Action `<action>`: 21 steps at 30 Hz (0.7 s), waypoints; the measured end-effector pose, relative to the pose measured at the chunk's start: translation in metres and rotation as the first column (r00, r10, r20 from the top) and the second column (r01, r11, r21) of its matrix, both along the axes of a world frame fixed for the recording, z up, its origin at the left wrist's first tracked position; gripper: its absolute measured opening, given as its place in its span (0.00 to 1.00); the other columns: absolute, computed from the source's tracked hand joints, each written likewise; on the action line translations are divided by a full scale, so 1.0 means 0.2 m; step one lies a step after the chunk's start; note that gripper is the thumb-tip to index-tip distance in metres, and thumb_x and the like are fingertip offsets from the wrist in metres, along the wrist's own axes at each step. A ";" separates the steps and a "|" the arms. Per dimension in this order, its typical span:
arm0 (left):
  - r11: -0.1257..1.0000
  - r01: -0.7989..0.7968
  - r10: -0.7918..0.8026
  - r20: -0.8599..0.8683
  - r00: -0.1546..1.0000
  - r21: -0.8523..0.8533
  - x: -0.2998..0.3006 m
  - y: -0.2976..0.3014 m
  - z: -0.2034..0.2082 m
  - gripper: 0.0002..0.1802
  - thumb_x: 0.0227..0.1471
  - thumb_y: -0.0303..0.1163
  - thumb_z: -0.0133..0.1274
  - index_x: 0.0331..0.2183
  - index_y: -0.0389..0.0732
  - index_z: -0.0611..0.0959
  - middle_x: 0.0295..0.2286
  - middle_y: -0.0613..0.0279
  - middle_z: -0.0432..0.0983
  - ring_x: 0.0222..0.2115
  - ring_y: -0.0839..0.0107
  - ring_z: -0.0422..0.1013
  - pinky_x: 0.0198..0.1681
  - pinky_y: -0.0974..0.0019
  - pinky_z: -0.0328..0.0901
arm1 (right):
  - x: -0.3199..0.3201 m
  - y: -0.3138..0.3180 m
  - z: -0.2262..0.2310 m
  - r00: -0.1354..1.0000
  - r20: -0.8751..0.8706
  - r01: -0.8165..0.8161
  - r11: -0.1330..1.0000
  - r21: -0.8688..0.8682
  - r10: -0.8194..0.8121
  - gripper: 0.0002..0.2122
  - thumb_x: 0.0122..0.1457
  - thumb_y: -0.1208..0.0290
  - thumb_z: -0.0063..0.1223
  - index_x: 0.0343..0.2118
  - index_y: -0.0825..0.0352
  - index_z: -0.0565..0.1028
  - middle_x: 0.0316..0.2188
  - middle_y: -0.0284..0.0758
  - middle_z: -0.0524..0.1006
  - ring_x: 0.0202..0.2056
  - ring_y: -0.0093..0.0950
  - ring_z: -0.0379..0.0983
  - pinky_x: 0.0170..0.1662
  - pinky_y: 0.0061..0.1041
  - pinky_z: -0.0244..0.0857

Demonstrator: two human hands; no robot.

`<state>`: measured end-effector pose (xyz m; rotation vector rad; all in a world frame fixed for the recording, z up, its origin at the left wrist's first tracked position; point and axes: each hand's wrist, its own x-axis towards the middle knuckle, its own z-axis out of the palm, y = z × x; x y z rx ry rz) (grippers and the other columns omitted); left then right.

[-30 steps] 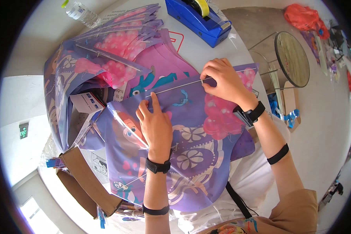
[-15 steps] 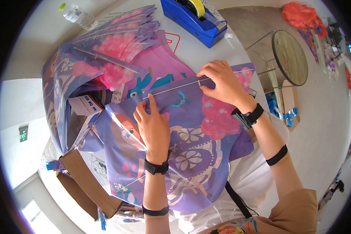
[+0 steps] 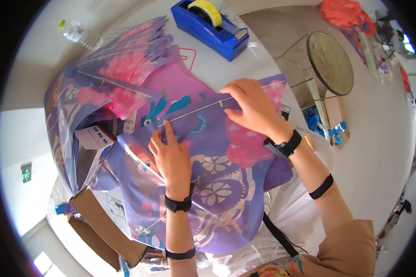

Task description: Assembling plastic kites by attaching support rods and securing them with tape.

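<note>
A purple kite (image 3: 208,159) printed with a cartoon figure and pink balloons lies spread before me. A thin white rod (image 3: 194,112) runs along its upper edge, with a small white clip (image 3: 221,103) on it. My left hand (image 3: 172,159) rests on the kite, index finger stretched to the rod's left part and the other fingers bent. Beside the clip, my right hand (image 3: 249,108) lies over the upper edge with thumb and fingers apart. Under and behind is a stack of similar printed kites (image 3: 125,69).
A blue tape dispenser (image 3: 212,32) stands at the table's back, a clear bottle (image 3: 78,33) at the far left. A small box (image 3: 93,137) sits under the folded kites. An open cardboard carton (image 3: 104,228) is at lower left. To the right is a round stool (image 3: 330,62).
The view has shifted, so the scene sits slightly further left. My right thumb and fingers have come away from the clip, which now shows plainly. My left hand stays on the kite.
</note>
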<state>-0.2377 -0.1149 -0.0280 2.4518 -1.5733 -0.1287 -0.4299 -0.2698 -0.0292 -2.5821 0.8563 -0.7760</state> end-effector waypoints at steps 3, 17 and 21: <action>1.000 0.016 -0.016 0.038 0.999 -0.002 0.03 0.02 -0.01 0.32 0.47 0.24 0.51 0.57 0.38 0.70 0.47 0.49 0.63 0.46 0.51 0.63 0.44 0.55 0.66 | -0.06 0.11 0.04 0.998 0.030 0.052 0.998 0.040 -0.053 0.19 0.46 0.76 0.60 0.42 0.66 0.70 0.41 0.38 0.72 0.46 0.38 0.68 0.50 0.36 0.61; 0.993 0.113 -0.114 0.045 0.992 0.021 0.05 0.04 0.02 0.35 0.50 0.28 0.52 0.60 0.40 0.65 0.48 0.50 0.62 0.46 0.53 0.63 0.41 0.54 0.68 | -0.30 0.22 -0.04 0.962 -0.116 0.250 0.968 0.021 -0.246 0.17 0.56 0.74 0.54 0.48 0.70 0.69 0.53 0.43 0.69 0.54 0.41 0.65 0.55 0.37 0.60; 0.991 0.115 -0.120 0.085 0.989 0.064 0.04 0.03 0.03 0.34 0.50 0.28 0.52 0.60 0.41 0.66 0.48 0.50 0.62 0.46 0.52 0.63 0.41 0.54 0.68 | -0.28 0.18 -0.05 0.958 -0.123 0.261 0.965 -0.006 -0.259 0.17 0.57 0.73 0.53 0.49 0.72 0.69 0.54 0.44 0.68 0.55 0.41 0.64 0.55 0.38 0.60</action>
